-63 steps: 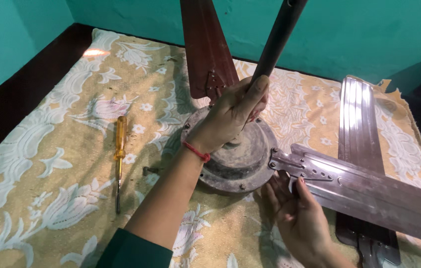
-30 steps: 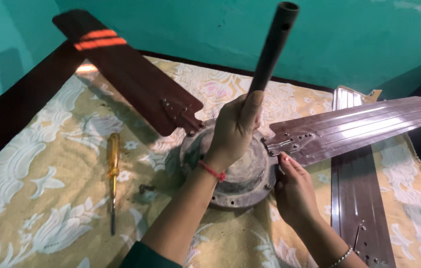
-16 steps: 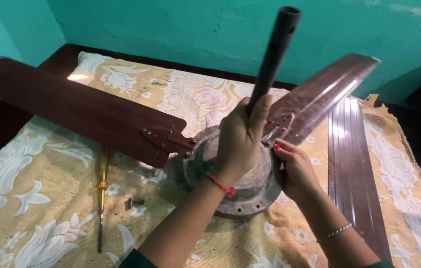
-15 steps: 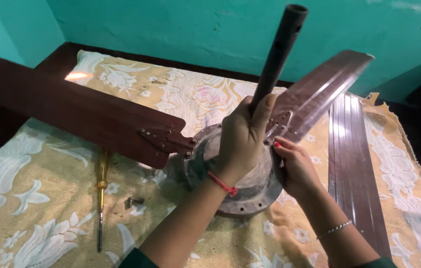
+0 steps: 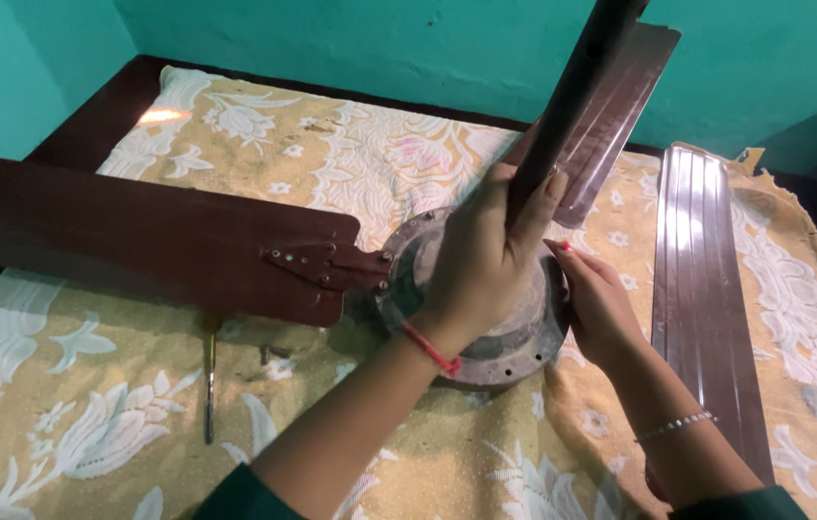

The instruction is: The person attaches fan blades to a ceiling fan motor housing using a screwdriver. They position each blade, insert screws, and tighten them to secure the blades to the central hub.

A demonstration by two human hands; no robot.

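Two hands work our ceiling fan motor (image 5: 514, 337) on the bedspread (image 5: 71, 424): left hand (image 5: 486, 255) wrapped around the downrod (image 5: 572, 96), right hand (image 5: 596, 303) pressed flat against the motor's rim.

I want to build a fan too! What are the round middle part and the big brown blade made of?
The round hub looks like bare grey metal, dull and scuffed, with small screw holes. The brown blade seems to be painted sheet metal: thin, flat, smooth, held by a screwed bracket. Under the paint, I cannot be sure.

No packages, labels, signs or screens show anywhere in view.
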